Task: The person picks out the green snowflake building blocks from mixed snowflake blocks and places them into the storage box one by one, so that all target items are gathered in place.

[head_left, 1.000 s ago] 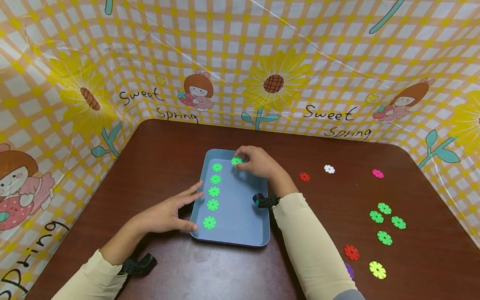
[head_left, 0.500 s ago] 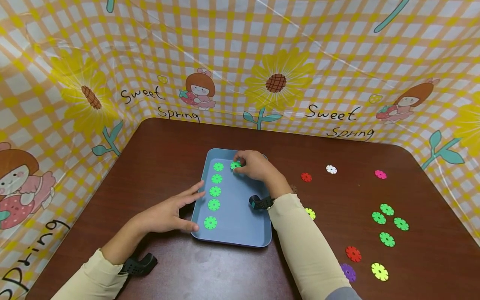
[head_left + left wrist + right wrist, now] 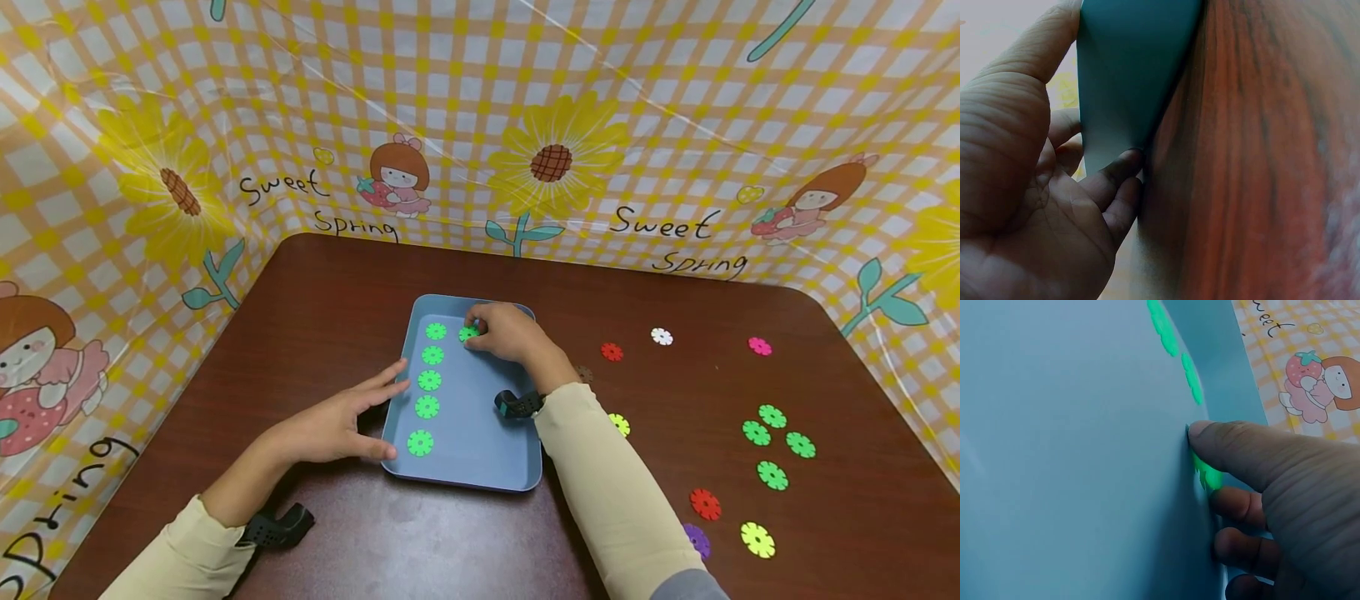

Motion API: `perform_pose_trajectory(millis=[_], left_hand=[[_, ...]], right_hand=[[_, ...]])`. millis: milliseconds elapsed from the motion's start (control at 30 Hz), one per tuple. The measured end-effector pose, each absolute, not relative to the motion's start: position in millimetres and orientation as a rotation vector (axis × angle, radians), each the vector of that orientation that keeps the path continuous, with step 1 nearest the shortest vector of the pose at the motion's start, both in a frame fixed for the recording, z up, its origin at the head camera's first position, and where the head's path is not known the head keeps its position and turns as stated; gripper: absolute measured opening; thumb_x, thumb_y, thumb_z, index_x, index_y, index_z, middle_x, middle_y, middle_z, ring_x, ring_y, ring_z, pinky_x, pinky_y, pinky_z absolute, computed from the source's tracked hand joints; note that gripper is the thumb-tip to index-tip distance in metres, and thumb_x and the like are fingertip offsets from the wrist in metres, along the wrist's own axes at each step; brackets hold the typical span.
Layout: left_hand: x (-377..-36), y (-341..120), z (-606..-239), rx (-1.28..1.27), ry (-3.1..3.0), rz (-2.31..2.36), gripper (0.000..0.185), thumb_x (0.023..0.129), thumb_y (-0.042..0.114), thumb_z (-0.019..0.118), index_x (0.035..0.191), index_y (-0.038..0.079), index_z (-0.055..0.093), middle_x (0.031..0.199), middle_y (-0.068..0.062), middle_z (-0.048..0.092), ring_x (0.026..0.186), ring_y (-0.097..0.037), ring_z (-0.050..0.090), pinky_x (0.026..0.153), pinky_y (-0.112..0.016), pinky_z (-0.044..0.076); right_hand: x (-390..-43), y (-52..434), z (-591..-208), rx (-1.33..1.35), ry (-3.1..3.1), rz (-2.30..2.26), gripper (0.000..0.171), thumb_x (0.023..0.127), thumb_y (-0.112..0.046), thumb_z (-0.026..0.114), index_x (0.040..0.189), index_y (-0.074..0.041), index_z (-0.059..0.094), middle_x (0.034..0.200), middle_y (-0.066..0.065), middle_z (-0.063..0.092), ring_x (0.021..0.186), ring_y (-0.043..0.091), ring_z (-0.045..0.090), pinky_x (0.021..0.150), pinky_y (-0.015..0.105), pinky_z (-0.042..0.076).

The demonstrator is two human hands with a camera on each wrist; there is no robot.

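table (image 3: pixel 337 275): dark brown wood, walled on the left, far and right sides by a yellow checked cloth (image 3: pixel 675 125) printed with sunflowers.
tray (image 3: pixel 480 433): light blue, rectangular, long axis running near to far, at the middle of the table between the two hands.
left hand (image 3: pixel 337 425): lies flat at the tray's left rim, fingers straight and spread, thumb tip against the near left corner; it holds nothing and is well apart from the held disc.
right hand (image 3: pixel 510 333): reaches in over the tray's far end, fingers bent down around the held disc, thumb tip on the tray floor beside it in the right wrist view.
column of discs (image 3: pixel 427 382): five green flower-shaped discs in a line along the tray's left side, following its long axis, from the near one (image 3: pixel 420 442) to the far one (image 3: pixel 436 331).
held disc (image 3: pixel 468 333): green, same shape, pinched under the right fingertips at the far end of the tray, just right of the column's far disc and level with it; it seems to touch the tray floor, though the fingers hide most of it.
loose discs: four green ones (image 3: pixel 772 442) clustered at the right of the table, well apart from the tray, with red (image 3: pixel 611 352), white (image 3: pixel 661 336), pink (image 3: pixel 759 346), yellow (image 3: pixel 757 539) and purple (image 3: pixel 697 540) ones scattered around.
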State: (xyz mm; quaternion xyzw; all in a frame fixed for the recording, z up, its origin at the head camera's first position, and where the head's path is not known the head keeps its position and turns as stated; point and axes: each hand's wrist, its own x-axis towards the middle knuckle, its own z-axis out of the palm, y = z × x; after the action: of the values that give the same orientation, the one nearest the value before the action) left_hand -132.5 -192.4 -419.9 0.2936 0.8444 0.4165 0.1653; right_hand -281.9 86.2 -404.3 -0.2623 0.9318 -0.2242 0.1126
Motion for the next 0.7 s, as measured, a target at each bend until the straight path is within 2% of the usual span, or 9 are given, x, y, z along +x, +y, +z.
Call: perform_pose_trajectory(millis=[400, 700], left_hand=[[-132.7, -193.3, -420.7, 0.839, 2.41, 1.183, 0.096, 0.085, 0.042, 0.079, 0.156, 0.005, 0.027, 0.167, 0.002, 0.005, 0.15, -0.025, 0.009, 0.114, -0.055, 0.021], [-132.7, -193.0, -420.4, 0.842, 2.411, 1.186, 0.095, 0.085, 0.04, 0.079, 0.156, 0.004, 0.027, 0.167, 0.001, 0.005, 0.15, -0.025, 0.009, 0.114, -0.055, 0.02]], right_hand=[[-281.6, 85.1, -406.1, -0.723, 2.77, -0.619, 0.026, 0.092, -0.028, 0.074, 0.114, -0.016, 0.067, 0.093, 0.003, 0.061, 0.077, 0.019, 0.056, 0.07, 0.035, 0.045], [-282.1, 86.8, -408.3, -0.726, 2.781, -0.64, 0.026, 0.091, -0.028, 0.074, 0.113, -0.016, 0.067, 0.089, 0.002, 0.061, 0.075, 0.018, 0.055, 0.068, 0.035, 0.044]])
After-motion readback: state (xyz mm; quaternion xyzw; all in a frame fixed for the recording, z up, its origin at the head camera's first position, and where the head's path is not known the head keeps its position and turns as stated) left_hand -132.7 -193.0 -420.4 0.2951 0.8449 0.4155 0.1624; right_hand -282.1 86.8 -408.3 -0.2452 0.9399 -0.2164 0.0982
